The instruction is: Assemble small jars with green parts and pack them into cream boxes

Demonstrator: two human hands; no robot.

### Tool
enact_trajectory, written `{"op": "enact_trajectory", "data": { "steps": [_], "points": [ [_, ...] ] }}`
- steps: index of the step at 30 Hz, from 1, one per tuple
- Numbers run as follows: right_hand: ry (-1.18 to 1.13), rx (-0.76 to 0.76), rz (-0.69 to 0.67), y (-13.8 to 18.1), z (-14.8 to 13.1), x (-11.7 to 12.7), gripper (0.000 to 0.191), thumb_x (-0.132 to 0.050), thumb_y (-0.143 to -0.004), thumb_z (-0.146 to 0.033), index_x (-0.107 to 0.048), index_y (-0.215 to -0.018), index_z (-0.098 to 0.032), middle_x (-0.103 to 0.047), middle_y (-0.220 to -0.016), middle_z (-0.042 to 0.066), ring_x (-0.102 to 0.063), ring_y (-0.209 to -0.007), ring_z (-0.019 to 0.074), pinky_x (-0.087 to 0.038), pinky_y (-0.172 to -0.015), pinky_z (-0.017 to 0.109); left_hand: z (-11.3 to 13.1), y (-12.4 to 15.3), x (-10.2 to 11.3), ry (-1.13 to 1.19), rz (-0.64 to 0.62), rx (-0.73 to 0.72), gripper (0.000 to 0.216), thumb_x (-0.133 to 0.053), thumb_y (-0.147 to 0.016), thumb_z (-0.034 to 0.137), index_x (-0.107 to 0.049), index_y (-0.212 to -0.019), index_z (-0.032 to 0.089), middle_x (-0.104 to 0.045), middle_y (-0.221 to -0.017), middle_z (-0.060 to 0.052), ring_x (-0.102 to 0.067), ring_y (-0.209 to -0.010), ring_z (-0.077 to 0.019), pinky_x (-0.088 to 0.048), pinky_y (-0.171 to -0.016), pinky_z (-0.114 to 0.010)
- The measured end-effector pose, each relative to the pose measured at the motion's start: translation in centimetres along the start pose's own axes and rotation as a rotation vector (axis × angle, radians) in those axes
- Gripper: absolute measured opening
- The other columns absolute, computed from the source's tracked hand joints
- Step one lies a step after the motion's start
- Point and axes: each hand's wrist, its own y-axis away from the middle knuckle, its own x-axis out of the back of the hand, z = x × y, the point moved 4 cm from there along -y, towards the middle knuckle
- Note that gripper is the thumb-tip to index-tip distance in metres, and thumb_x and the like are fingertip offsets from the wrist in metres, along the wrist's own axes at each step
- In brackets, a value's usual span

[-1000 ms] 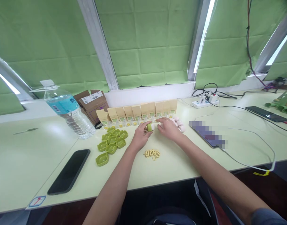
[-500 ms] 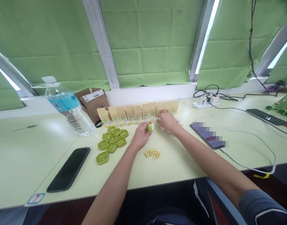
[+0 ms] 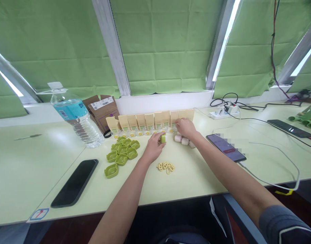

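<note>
My left hand [image 3: 154, 145] is closed around a small green case [image 3: 163, 138], held just above the table. My right hand [image 3: 186, 128] reaches to the right part of a row of tan cards with small clear boxes [image 3: 147, 123]. Its fingers are bent together at the row, and whatever they hold is hidden. Below that hand lie several pale pinkish-white cylinders [image 3: 185, 141]. A small heap of yellow loops [image 3: 165, 167] is on the table nearer me. To the left sit several empty green silicone cases [image 3: 121, 159], grouped close together.
A large water bottle [image 3: 80, 118] and an open cardboard box [image 3: 104, 113] stand at the back left. One black phone [image 3: 75, 183] lies at front left, another phone [image 3: 225, 148] at right with a white cable. Behind it is a power strip [image 3: 223, 112].
My right hand has moved slightly right and up, uncovering more of the pale cylinders. The green case in my left hand has turned a little, so less white shows.
</note>
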Motion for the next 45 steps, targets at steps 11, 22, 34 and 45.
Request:
{"op": "enact_trajectory", "data": {
  "steps": [11,22,34,45],
  "points": [
    [-0.051,-0.151,-0.005,-0.9,5.8,0.2,0.022,-0.06,-0.084,-0.018,-0.077,-0.099,-0.018,-0.067,-0.114,0.018,-0.063,-0.103,0.0297,-0.049,-0.084,0.039,0.0,0.0,0.0,0.003,-0.009,0.012,0.052,-0.067,-0.081,0.009,-0.061,-0.129,0.026,-0.06,-0.119,-0.007,-0.064,-0.094,-0.0176,-0.053,-0.096,-0.038],
    [-0.107,-0.099,0.104,-0.6,5.5,1.2,0.02,-0.054,-0.091,-0.018,-0.073,-0.098,-0.021,-0.065,-0.116,0.012,-0.06,-0.106,0.0264,-0.047,-0.083,0.035,0.2,-0.1,0.2,-0.008,0.023,0.017,0.052,-0.068,-0.08,0.009,-0.062,-0.128,0.026,-0.06,-0.118,-0.007,-0.063,-0.096,-0.0182,-0.052,-0.097,-0.038],
    [-0.756,0.15,0.191,3.9,-1.3,2.0,0.019,-0.048,-0.095,-0.036,-0.059,-0.101,-0.022,-0.069,-0.095,0.004,-0.062,-0.077,0.0179,-0.05,-0.076,0.032,1.4,-0.2,1.2,0.036,0.177,-0.033,0.048,-0.068,-0.08,0.013,-0.06,-0.126,0.024,-0.061,-0.122,-0.008,-0.062,-0.097,-0.017,-0.054,-0.088,-0.033],
    [-1.041,0.192,0.163,7.2,-2.0,0.7,0.026,-0.062,-0.086,-0.043,-0.059,-0.102,-0.022,-0.067,-0.11,0.007,-0.066,-0.092,0.0182,-0.056,-0.072,0.029,1.2,-0.4,1.5,0.088,0.238,-0.008,0.047,-0.07,-0.082,0.021,-0.059,-0.127,0.023,-0.064,-0.125,-0.009,-0.065,-0.098,-0.0181,-0.055,-0.086,-0.034]
  ]
}}
